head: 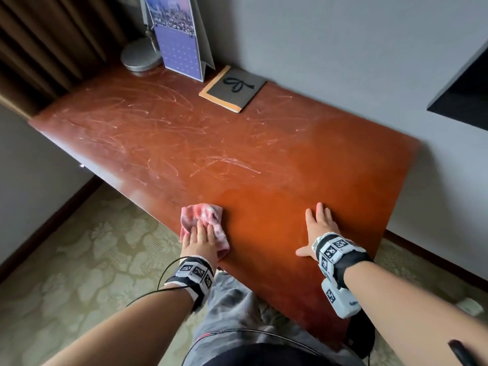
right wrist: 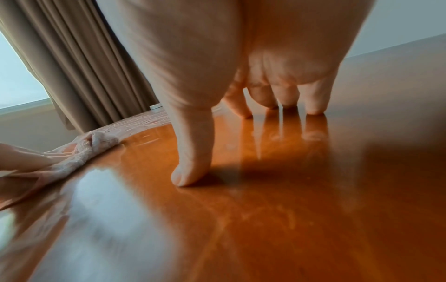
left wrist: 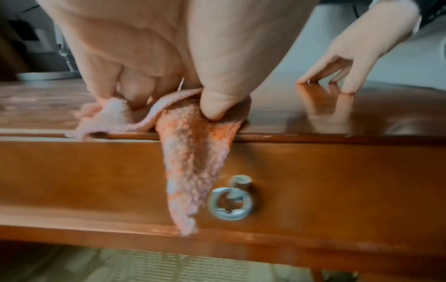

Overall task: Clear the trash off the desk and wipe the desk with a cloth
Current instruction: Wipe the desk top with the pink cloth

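Scuffed reddish desk [head: 237,143] against a grey wall | lamp base [head: 141,58], calendar [head: 178,35], notebook [head: 232,88] up at 11-12 o'clock | left hand [head: 202,240] pinching pink cloth [head: 208,215] at 6 o'clock edge | right hand [head: 318,228] flat, fingers spread, at 5 o'clock

Three cams: one on my head, one on each wrist.
Head cam looks steeply down and forward over the whole desk [head: 264,159] to the back wall, both my forearms in frame. Left wrist cam sits low at the front edge, very close behind my left hand [left wrist: 169,47], facing across the top and onto the drawer front [left wrist: 313,181]. Right wrist cam hovers just above the surface behind my right hand [right wrist: 241,57], facing the curtain [right wrist: 79,66]. All three share the cloth [head: 208,220].
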`<action>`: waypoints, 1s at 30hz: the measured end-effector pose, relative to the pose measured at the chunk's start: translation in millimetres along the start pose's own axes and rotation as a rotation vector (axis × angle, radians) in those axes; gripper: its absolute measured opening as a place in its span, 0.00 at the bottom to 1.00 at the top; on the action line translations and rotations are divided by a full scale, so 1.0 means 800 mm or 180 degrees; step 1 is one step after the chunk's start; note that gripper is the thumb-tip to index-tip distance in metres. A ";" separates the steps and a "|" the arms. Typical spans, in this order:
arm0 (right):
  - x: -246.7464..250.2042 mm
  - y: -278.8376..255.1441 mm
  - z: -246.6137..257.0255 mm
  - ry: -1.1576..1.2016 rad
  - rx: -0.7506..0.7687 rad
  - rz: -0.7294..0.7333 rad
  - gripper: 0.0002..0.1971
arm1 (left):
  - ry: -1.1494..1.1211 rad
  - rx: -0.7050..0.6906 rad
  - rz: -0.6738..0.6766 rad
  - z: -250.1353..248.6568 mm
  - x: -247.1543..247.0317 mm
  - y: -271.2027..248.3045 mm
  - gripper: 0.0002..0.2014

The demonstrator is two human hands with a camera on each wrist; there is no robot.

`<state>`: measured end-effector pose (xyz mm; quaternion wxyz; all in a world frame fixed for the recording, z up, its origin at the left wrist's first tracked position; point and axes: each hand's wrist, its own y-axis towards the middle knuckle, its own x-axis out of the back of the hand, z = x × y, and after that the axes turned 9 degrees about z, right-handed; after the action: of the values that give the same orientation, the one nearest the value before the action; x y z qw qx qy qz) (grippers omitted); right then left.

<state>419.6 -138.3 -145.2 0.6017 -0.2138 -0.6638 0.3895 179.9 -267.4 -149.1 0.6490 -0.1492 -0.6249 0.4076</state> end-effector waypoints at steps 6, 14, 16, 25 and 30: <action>0.004 -0.003 0.005 -0.0058 -0.0081 0.0101 0.59 | 0.0243 -0.0653 0.0235 -0.075 -0.022 -0.033 0.31; 0.007 -0.006 0.016 -0.0175 -0.0225 0.0113 0.60 | -0.0107 0.0011 0.0069 0.011 0.016 0.012 0.39; 0.010 -0.003 0.022 -0.0101 -0.0166 0.0117 0.60 | -0.0119 0.0147 0.0165 0.013 0.014 0.009 0.37; 0.012 -0.002 0.031 -0.0026 -0.0128 0.0175 0.60 | 0.0146 -0.0313 0.0213 -0.012 -0.014 -0.019 0.37; 0.012 0.002 0.032 -0.0110 -0.0179 0.0209 0.60 | -0.0076 0.0128 0.0231 0.043 0.037 0.029 0.37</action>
<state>393.0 -136.9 -139.5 0.5708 -0.2454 -0.6774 0.3939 136.8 -242.5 -138.8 0.6292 -0.1538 -0.6184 0.4450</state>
